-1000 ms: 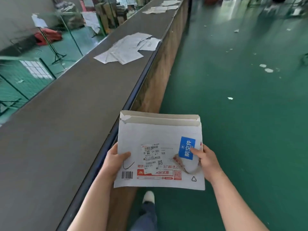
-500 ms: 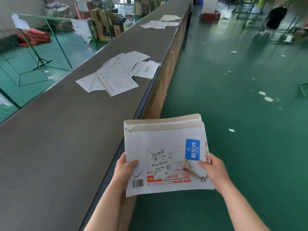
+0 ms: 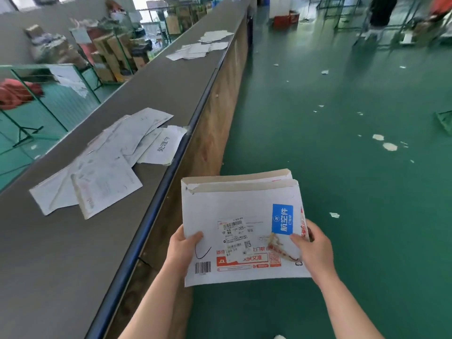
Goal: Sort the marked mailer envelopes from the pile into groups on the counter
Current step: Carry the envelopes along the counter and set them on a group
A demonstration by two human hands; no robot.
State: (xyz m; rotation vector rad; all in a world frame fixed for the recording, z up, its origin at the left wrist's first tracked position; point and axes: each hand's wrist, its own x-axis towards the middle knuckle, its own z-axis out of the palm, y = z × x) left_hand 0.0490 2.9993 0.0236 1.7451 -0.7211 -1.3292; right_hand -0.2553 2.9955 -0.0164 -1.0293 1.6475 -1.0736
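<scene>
Both hands hold a small stack of white envelopes (image 3: 241, 231) out over the green floor (image 3: 342, 167), just beside the long grey counter (image 3: 73, 253). The left hand (image 3: 182, 248) grips the stack's left edge with its thumb curled over the top face, next to a hand-drawn black curve. The right hand (image 3: 316, 250) pinches the right edge, thumb on top near a torn strip of red-printed paper. The top envelope carries a printed address label, a barcode in its lower left corner and a blue sticker (image 3: 282, 218) with white characters (at least 1 more envelope shows behind it, its brown flap sticking out at the top). On the counter, ahead and to the left, lies a loose pile of white envelopes (image 3: 105, 165), fanned and overlapping, 1 of them with handwritten characters on it. Farther along the counter sits another group of envelopes (image 3: 199, 48), well apart from the first. Scraps of paper dot the floor.
</scene>
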